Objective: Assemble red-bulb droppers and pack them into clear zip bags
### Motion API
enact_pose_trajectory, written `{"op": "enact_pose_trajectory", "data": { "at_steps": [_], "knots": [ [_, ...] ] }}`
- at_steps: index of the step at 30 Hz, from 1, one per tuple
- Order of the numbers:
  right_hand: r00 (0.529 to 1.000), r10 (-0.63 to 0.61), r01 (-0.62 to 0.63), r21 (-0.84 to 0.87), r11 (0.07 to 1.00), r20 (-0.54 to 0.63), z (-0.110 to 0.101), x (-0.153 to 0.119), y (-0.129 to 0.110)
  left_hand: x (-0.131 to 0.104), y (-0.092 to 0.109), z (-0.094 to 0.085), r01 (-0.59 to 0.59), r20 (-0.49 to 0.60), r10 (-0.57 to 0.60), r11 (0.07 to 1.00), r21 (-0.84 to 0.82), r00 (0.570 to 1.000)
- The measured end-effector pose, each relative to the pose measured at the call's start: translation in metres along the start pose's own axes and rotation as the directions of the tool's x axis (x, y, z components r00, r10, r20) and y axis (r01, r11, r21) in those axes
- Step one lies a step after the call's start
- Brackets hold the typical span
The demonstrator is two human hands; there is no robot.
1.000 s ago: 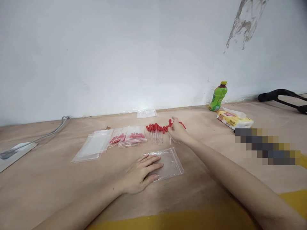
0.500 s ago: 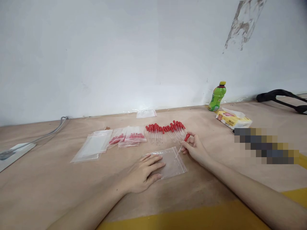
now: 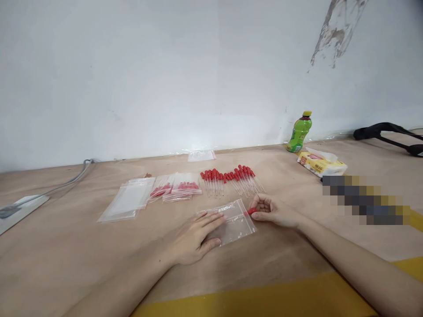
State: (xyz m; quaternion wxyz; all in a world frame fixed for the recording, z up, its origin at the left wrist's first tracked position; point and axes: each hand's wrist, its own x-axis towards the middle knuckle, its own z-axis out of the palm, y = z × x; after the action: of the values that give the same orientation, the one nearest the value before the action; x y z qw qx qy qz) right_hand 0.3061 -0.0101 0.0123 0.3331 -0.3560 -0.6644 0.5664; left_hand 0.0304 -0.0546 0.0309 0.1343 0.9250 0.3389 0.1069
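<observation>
My left hand (image 3: 200, 235) lies flat with its fingers stretched over the left part of a clear zip-lock bag (image 3: 238, 230). At the bag's right end, my right hand (image 3: 267, 210) pinches a dropper (image 3: 252, 211) by its red rubber bulb. The dropper's thin tube points left into the bag's mouth. Beyond the bag lie two groups of droppers with red bulbs, a left group (image 3: 213, 177) and a right group (image 3: 241, 176). To the left, filled bags (image 3: 187, 187) with red bulbs showing through are stacked beside flat unused-looking bags (image 3: 127, 200).
Against the wall lies another clear bag (image 3: 201, 156). A green bottle (image 3: 299, 133) and a yellow tissue pack (image 3: 321, 163) stand at the back right, near a black frame-like object (image 3: 386, 130). A grey cable (image 3: 71, 180) runs along the left. Yellow tape (image 3: 257, 299) crosses the near edge.
My right hand has moved down and slightly right, and the dropper has turned from tilted to nearly level, its tube now inside the bag. My left hand stays in place.
</observation>
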Motion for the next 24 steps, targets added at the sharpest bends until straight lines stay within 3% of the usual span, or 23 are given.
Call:
{"op": "enact_pose_trajectory", "data": {
  "at_steps": [5,9,12,17,20,24],
  "knots": [
    [0.988,-0.151,0.151,0.016,0.988,0.045,0.006,-0.002,-0.001,0.001,0.003,-0.004,0.001,0.025,-0.001,1.000,-0.001,1.000],
    [0.990,-0.036,0.028,0.062,0.998,0.136,0.012,-0.001,0.000,0.001,0.002,-0.003,-0.005,0.032,0.005,1.000,0.005,0.999],
    [0.991,0.019,-0.020,0.006,1.000,0.136,0.015,0.001,0.001,0.000,0.001,-0.001,-0.012,0.007,0.012,1.000,-0.017,1.000],
    [0.991,0.042,-0.033,-0.076,0.997,0.127,0.013,0.004,0.002,-0.002,-0.001,0.002,-0.013,-0.108,0.003,0.995,-0.095,0.994],
    [0.990,0.053,-0.033,-0.153,0.988,0.129,0.012,0.005,0.003,-0.003,-0.004,0.002,-0.041,-0.121,0.025,0.991,-0.129,0.992],
    [0.988,-0.060,0.099,-0.287,0.953,0.141,0.015,0.005,0.000,-0.006,-0.008,0.000,-0.091,-0.095,0.078,0.985,-0.148,0.992]
  ]
}}
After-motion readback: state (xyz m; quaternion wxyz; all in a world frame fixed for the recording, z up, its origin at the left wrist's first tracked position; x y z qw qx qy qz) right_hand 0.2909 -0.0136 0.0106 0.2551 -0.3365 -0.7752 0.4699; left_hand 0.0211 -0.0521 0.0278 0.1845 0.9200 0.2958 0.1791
